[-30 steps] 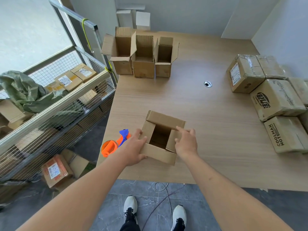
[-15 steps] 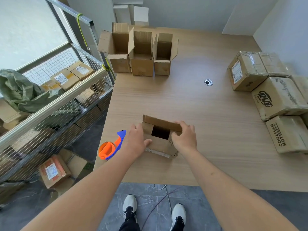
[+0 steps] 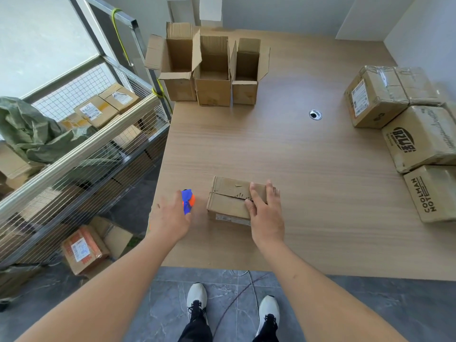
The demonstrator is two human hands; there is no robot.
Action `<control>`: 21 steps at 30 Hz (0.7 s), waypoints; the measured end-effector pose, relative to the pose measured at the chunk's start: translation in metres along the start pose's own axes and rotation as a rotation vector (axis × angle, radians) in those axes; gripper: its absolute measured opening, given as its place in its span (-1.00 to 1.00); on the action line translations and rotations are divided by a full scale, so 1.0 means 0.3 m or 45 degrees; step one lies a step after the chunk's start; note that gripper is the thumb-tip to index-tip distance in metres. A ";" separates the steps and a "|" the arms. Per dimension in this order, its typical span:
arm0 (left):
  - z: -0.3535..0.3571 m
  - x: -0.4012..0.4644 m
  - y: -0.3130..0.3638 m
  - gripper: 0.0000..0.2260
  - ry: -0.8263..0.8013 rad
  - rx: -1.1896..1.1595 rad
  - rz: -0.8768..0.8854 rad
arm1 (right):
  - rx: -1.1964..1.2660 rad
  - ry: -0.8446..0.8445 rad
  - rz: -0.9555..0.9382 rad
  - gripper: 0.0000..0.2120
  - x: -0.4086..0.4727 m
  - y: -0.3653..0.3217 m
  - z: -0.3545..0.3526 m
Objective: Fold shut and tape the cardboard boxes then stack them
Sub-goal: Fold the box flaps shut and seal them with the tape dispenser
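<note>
From the head camera we see the small cardboard box [image 3: 232, 201] with its flaps folded down, near the front edge of the wooden table [image 3: 308, 169]. The right hand [image 3: 266, 213] lies flat on the right end of its top, fingers straight — pressing, not grasping. Just left of the box the left hand [image 3: 170, 218] covers the orange-blue tape dispenser [image 3: 188, 200]; whether it already grasps it, we cannot tell. Far beyond both hands stand three open boxes [image 3: 212, 77].

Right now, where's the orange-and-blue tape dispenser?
In the head view, the orange-and-blue tape dispenser sits near the wooden table's left edge, just left of the folded-shut cardboard box, partly hidden under the left hand reaching over it.
</note>
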State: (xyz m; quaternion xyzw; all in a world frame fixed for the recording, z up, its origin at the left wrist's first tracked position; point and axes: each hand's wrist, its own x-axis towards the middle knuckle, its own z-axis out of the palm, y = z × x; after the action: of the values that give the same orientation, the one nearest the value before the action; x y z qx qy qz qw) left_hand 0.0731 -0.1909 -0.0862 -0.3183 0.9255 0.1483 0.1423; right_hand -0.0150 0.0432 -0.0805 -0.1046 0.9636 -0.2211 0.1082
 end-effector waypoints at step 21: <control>-0.189 0.032 -0.065 -0.16 -0.080 -0.606 0.987 | 0.126 -0.047 -0.013 -0.58 -0.030 0.000 0.003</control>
State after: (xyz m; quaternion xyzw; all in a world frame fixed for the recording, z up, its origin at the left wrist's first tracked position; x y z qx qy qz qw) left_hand 0.0687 -0.2316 -0.0413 0.0325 0.9117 0.4086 0.0271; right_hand -0.0062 0.0450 -0.0798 -0.1080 0.9487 -0.2672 0.1300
